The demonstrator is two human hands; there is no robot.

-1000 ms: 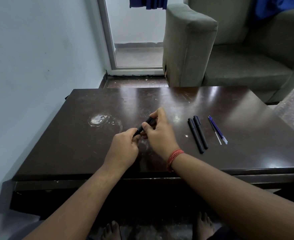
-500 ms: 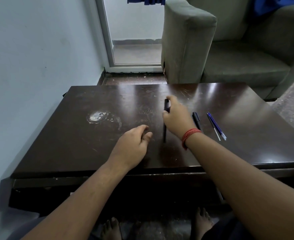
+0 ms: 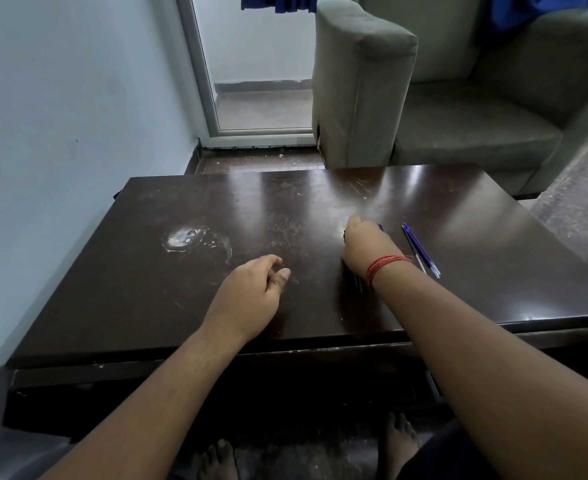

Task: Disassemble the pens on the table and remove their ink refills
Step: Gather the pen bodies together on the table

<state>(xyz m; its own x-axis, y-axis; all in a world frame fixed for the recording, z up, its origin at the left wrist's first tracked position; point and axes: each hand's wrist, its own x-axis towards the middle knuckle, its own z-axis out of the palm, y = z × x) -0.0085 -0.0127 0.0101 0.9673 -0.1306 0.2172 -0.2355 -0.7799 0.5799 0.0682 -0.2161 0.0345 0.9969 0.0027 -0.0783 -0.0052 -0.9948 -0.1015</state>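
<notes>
Now, head view, line by line.
Table (image 3: 320, 209): dark brown, glossy, scratched, with a whitish stain at its left.
Pens (image 3: 358, 284): black; only short ends show under the right hand.
Ink refills (image 3: 420, 249): thin, blue, clear tips, lying just right of that hand.
Right hand (image 3: 367, 249): down over the pens, fingers curled; whether it grips them I cannot tell.
Left hand (image 3: 251, 297): loosely curled, holding nothing.

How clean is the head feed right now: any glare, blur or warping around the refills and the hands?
Head view: pale glare streaks cross the far half of the glossy dark wooden table; the blue ink refills are sharp and glare-free; the right hand hides the black pens; the left hand is sharp; wide-angle bending tilts the door frame.
</notes>
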